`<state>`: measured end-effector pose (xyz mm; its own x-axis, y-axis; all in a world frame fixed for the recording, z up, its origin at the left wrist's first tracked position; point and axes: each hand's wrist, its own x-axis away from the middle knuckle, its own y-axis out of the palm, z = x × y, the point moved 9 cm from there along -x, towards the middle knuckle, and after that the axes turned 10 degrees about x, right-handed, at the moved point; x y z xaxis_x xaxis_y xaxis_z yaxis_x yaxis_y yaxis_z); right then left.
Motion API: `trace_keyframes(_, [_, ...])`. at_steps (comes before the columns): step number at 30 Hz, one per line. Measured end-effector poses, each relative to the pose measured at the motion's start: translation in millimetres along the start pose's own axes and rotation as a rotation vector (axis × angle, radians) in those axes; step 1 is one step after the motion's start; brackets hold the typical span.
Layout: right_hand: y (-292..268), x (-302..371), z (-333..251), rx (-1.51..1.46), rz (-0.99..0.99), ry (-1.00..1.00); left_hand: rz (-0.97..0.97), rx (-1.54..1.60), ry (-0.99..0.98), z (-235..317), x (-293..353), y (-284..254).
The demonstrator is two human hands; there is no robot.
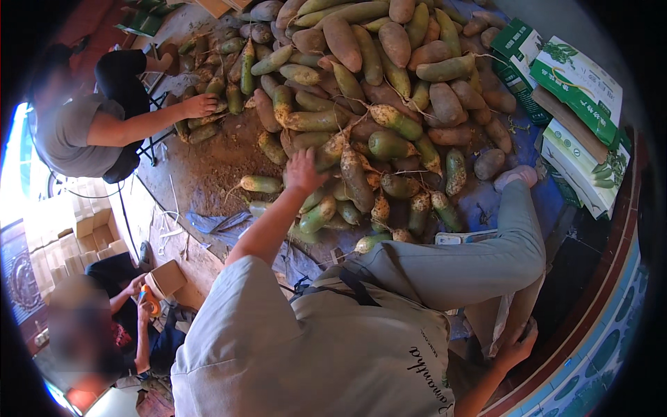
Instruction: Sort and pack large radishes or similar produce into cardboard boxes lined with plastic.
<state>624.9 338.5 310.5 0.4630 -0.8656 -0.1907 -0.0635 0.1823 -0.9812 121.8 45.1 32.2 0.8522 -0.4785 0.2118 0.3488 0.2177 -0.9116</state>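
My left hand (303,172) reaches into the pile, its fingers spread over a green radish (329,153) with dirt on its pale end. Around it lie more radishes, such as a long one with a brownish skin (356,182) and a short green one (319,215). At the lower right, beside my bent leg, is my right hand (516,345). Its fingers curl next to a pale strip (501,321); what they hold, if anything, cannot be made out.
Brown, soil-coated tubers (446,103) lie among the radishes. Green and white cartons (582,87) stack at right, near a tiled edge (590,368). One person (83,132) sits at the pile's left side; another (132,313) holds an orange tape dispenser (149,300) beside a cardboard box (167,278).
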Motion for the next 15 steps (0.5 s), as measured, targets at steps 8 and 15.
trace_keyframes(8, [2.8, 7.5, 3.4, 0.003, -0.022, 0.012, -0.114, -0.168, -0.04, 21.7, -14.2, 1.4])
trace_keyframes(15, [6.9, 7.1, 11.9, 0.013, -0.019, 0.017, -0.079, -0.315, -0.005, -33.3, 21.5, -40.6])
